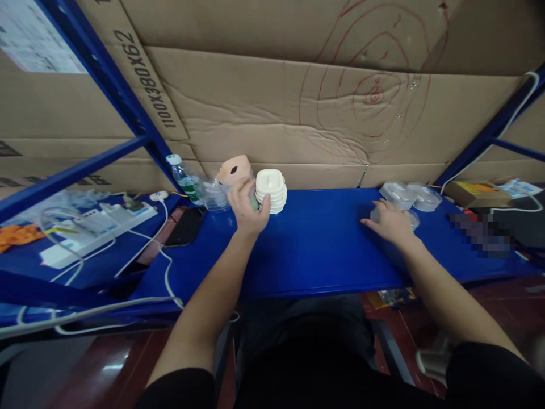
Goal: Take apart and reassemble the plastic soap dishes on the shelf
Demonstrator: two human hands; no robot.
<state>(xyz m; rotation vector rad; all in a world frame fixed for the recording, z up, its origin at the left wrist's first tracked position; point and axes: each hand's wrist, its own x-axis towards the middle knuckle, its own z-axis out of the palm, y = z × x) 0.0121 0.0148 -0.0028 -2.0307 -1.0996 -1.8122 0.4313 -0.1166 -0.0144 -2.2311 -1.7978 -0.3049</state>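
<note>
My left hand (249, 207) is curled around a pale green thing (255, 200), mostly hidden by the fingers; its kind I cannot make out. Close against the thumb stands a stack of cream square-shaped containers or lids (272, 190), rounded at the corners. Over on the right, my right hand (394, 221) rests palm down over a clear plastic container (414, 220), its fingers spread and the thumb pointing left. The hand covers much of that container. Just behind it are several more clear rounded containers (399, 194).
A peach tissue pack (235, 169), clear plastic cups (215, 196) and a water bottle (187, 180) stand at the back left of the blue table (315, 250). A phone (185, 227), cables and a power strip (97, 236) lie further left. A cardboard box (479, 193) sits right.
</note>
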